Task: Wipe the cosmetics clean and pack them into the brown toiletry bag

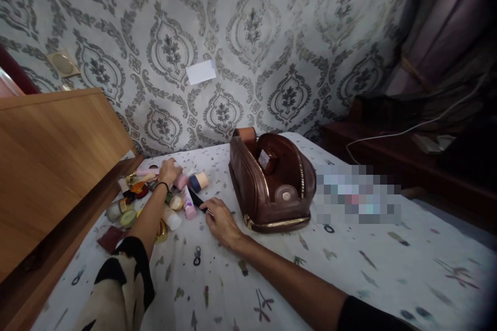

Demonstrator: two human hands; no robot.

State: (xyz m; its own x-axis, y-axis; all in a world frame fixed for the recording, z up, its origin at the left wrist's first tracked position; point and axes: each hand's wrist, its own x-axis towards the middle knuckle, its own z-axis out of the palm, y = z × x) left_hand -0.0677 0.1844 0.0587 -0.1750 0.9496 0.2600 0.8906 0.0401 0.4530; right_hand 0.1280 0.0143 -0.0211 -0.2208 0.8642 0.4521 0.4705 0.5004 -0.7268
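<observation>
A brown leather bag (252, 186) stands unzipped on the patterned white sheet (217, 295), with a small glittery item (265, 159) inside. Left of it lies a pile of small bottles, tubes and jars. My left hand (170, 171) reaches to the back of this pile, fingers bent; what it holds, if anything, is hidden. At the pile's right side, my right hand (219, 220) has its fingers closed on a slim black item (196, 198). A pink and white tube (189, 203) and a dark blue jar with a beige lid (199, 181) are close by.
A wooden board (66, 155) borders the sheet at the left. Patterned wallpaper with a white plate (201, 72) rises behind. A blurred-out patch lies right of the bag. Farther right, a white cable (411, 128) runs over dark reddish furniture (349, 152).
</observation>
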